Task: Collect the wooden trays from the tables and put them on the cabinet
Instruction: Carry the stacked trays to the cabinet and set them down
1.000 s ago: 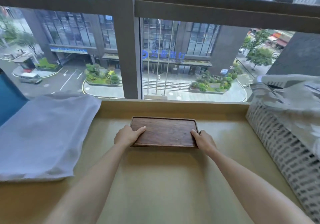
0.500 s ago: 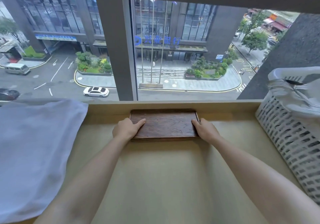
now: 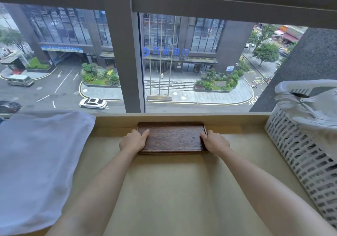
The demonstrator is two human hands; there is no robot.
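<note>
wooden tray (image 3: 172,138) flat on cabinet top (image 3: 182,190), far centre by window | left hand (image 3: 133,141) and right hand (image 3: 216,142) clasp its short ends | likely rigid, light, smooth; hold both ends, keep level

head-worn wide view, facing forward-down, near cabinet top (image 3: 169,190), window (image 3: 191,62) beyond

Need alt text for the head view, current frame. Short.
Two bare hands, left hand and right hand, grip the short ends of a dark wooden tray on a tan cabinet top by a window. A white cloth lies left, a white basket right.
</note>
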